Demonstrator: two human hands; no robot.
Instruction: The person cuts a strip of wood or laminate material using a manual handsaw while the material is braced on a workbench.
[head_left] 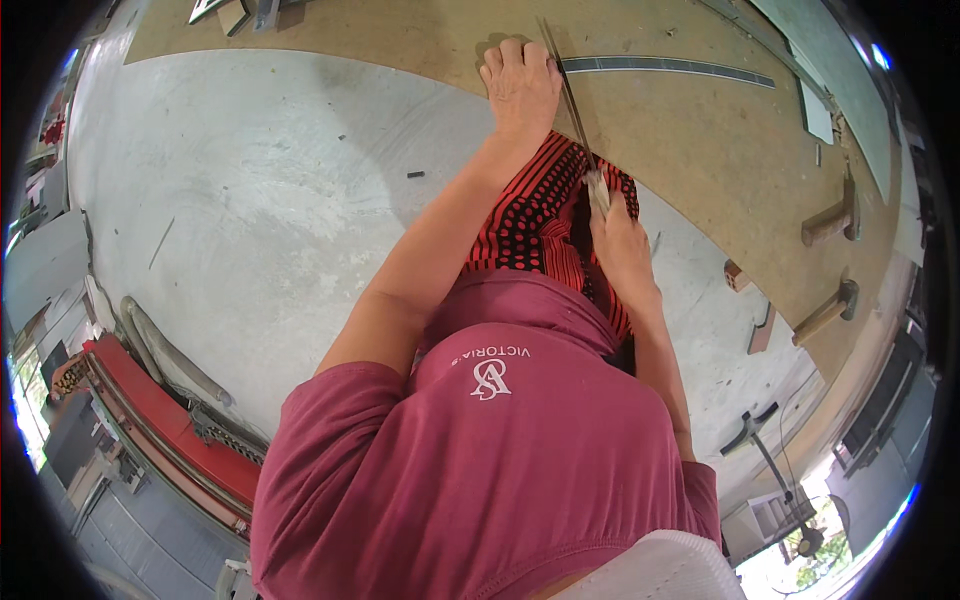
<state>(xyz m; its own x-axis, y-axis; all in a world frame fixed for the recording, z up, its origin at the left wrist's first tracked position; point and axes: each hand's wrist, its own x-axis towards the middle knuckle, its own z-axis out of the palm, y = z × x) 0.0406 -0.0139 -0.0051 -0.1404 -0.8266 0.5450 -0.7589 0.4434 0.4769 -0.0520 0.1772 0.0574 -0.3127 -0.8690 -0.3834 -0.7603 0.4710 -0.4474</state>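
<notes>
My left hand (523, 88) bears down on the brown board, its fingers bent forward and close together at the left end of a long dark metal strip (670, 66). The grip's underside is hidden. My right hand (620, 238), nearer my body, is closed round the pale handle (598, 188) of a long tool. A thin dark blade (572, 108), perhaps a saw seen edge-on, runs from that handle past the left hand's right side and crosses the strip's left end. Red and black patterned trousers (530, 215) show below both hands.
The brown board (700, 130) bears a hammer (835, 212) and another hammer (830, 308) at right. A pale sheet (815, 112) lies near its far right edge. Small offcuts, including a black piece (416, 175), lie on the grey floor (250, 190). Red machinery (170, 420) stands at lower left.
</notes>
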